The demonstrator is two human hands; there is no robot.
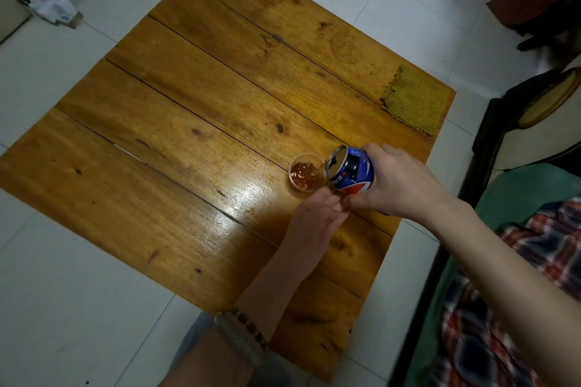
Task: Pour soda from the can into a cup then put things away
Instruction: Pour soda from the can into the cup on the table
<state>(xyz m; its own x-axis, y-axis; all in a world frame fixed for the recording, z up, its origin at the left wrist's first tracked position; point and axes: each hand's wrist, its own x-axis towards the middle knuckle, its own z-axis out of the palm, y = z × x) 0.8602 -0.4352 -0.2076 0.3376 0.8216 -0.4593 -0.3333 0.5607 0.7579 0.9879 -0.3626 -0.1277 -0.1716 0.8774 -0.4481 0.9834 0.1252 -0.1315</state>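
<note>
Pouring is under way: the blue soda can [352, 171] is tipped nearly onto its side in the right hand [396, 181], its open mouth held just over the rim of the small clear cup [305, 175]. The can is wrapped by the right fingers, curled around its body from behind, thumb underneath. The cup, standing on the wooden table [188, 135] near the right edge, is steadied from the near side by the left hand [317, 217], whose fingers are pressed together and laid flat against its base; how firmly it is held cannot be told. Brown, bubbly liquid is seen in the cup, already well up the wall. For a clean finish, the tilt is best eased slowly so the foam is given time to settle, and the mouth kept inside the rim line. A green woven mat [415, 100] lies well apart at the far corner, untouched.
</note>
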